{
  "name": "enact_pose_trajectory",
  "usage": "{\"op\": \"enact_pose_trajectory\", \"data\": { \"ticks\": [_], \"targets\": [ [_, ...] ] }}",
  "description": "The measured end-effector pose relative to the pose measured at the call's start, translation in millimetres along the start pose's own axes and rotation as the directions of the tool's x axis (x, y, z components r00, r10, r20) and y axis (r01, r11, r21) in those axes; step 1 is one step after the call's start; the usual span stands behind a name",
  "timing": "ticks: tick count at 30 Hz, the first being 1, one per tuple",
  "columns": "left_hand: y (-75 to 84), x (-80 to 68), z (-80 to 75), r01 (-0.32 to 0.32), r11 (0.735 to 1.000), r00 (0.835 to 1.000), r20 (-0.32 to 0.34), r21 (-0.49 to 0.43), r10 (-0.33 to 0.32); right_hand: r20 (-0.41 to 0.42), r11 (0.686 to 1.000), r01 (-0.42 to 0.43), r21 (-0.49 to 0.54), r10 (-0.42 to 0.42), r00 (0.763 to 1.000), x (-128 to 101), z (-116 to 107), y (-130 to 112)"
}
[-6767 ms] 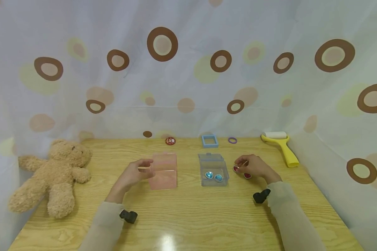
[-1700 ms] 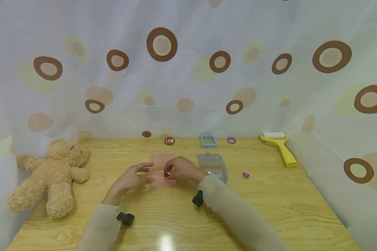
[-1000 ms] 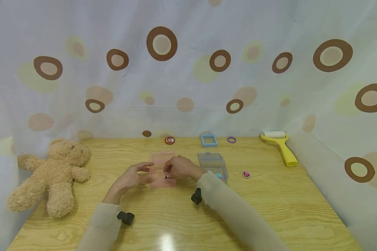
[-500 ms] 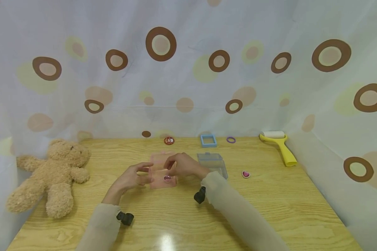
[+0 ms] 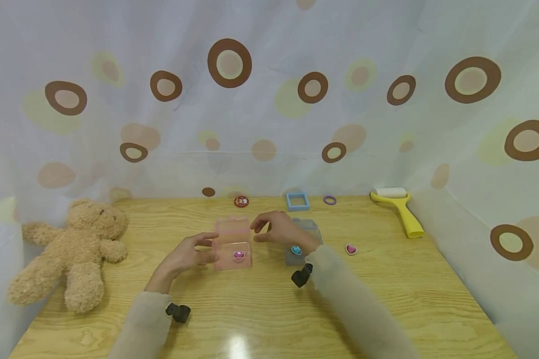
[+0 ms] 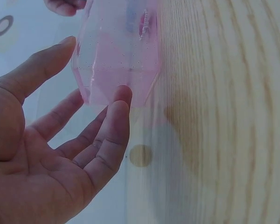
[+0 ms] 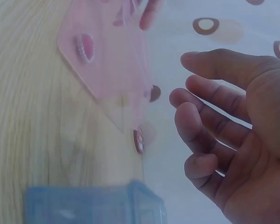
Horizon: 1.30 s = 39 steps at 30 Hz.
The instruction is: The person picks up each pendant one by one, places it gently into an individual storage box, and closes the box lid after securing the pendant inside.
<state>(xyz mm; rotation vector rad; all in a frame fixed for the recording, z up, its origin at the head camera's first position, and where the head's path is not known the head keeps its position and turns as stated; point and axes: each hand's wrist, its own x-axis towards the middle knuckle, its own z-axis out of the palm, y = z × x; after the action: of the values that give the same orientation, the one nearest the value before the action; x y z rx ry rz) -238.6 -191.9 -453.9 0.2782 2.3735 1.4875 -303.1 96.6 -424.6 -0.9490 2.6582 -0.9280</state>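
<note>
Bare table (image 5: pixel 269 309) runs wide along the near edge and at the right, broken only by a loose pink gem (image 5: pixel 351 249), while the teddy bear (image 5: pixel 72 249) blocks the left edge, small items, apparently a blue frame (image 5: pixel 297 201) among them, line the far edge, and the lint roller (image 5: pixel 402 209) fills the far right corner.

- I see a teddy bear (image 5: pixel 69 249) lying at the table's (image 5: pixel 260 319) left edge.
- A yellow lint roller (image 5: pixel 400 209) lies far right.
- Along the back I see a red badge (image 5: pixel 241 201), a blue square frame (image 5: pixel 298 201) and a purple ring (image 5: pixel 329 200).
- A spotted curtain (image 5: pixel 269 99) hangs behind.
</note>
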Motion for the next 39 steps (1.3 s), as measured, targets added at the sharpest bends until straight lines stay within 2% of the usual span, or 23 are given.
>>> {"op": "enact_pose_trajectory", "data": {
  "ticks": [14,22,30,39],
  "targets": [
    [-1.4,0.4,0.2,-0.001,1.0,1.0,0.004,-0.009,0.001,-0.088,0.999,-0.053,-0.007,0.052,0.995,-38,-39,36],
    [-1.4,0.6,0.5,0.003,1.0,1.0,-0.006,0.006,-0.003,-0.137,0.993,-0.117,-0.007,0.115,0.984,-58,-57,54],
    [-1.4,0.6,1.0,0.007,1.0,1.0,-0.008,0.006,-0.007,-0.181,0.985,-0.171,-0.018,0.165,0.97,-76,-68,67],
    [-1.7,0.2,1.8,-0.002,1.0,1.0,-0.006,-0.003,0.002,-0.209,0.979,-0.204,-0.02,0.195,0.958,-96,-75,93]
  ]
}}
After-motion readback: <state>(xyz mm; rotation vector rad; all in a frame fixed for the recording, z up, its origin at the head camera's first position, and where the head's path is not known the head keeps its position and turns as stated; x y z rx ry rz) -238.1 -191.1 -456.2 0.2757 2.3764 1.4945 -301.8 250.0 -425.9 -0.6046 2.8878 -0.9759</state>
